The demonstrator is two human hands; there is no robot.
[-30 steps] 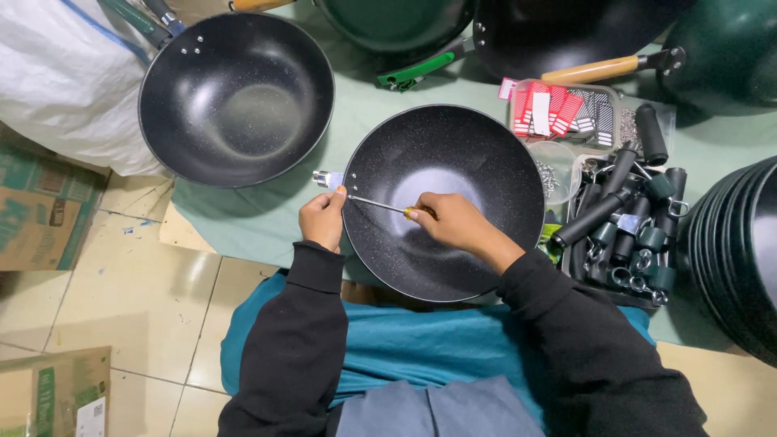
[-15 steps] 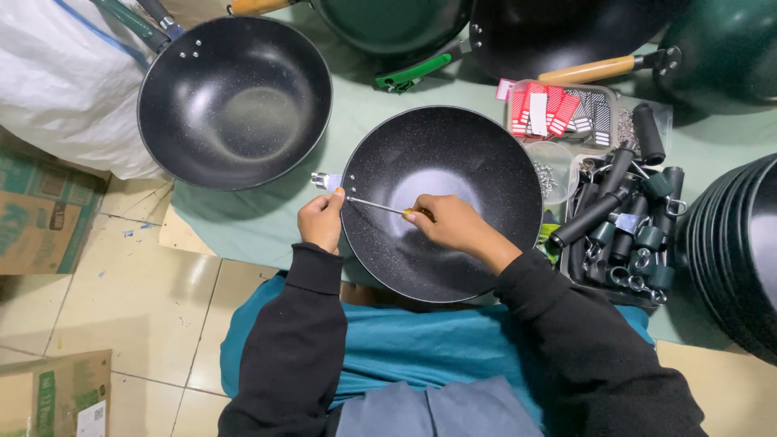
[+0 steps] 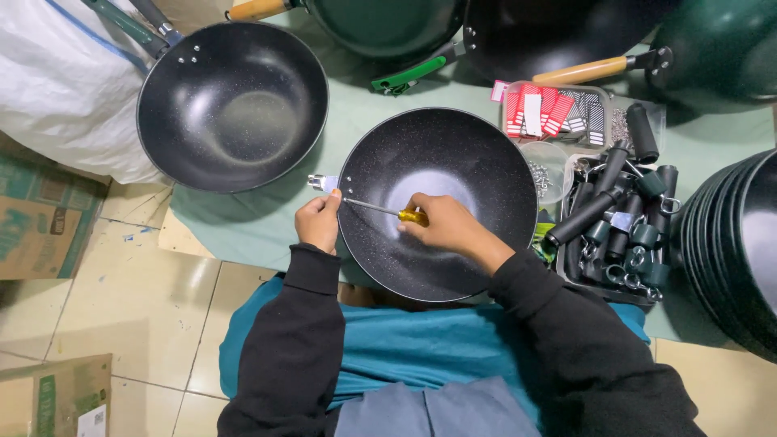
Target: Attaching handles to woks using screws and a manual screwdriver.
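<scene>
A black speckled wok (image 3: 453,235) sits on the green cloth (image 3: 243,226) before a seated person. The right hand (image 3: 445,225) grips a yellow-handled screwdriver (image 3: 387,210), its shaft running leftward to the metal bracket (image 3: 324,183) at the rim, which the left hand (image 3: 319,220) pinches steady. Black handles (image 3: 615,218) fill a tray to the right.
</scene>
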